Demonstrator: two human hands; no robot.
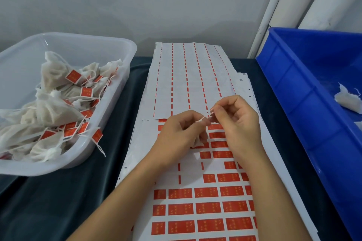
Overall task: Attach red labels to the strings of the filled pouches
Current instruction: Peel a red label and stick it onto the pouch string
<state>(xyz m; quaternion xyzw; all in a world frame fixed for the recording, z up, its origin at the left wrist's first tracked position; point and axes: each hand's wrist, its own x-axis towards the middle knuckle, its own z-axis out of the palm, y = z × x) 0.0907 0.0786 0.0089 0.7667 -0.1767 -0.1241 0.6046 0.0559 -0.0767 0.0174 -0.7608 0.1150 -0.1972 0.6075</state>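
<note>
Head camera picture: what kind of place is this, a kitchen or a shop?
Probably a small packing workshop, not a kitchen. A clear tub holds filled pouches already tagged red, sheets of red labels cover the table, and a blue crate holds untagged pouches.

Soft even light, wide-angle edge warping

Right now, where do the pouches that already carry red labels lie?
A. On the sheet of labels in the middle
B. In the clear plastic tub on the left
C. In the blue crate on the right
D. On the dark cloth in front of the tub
B: the labelled pouches are heaped in the clear plastic tub on the left, while the blue crate holds only unlabelled pouches.
</note>
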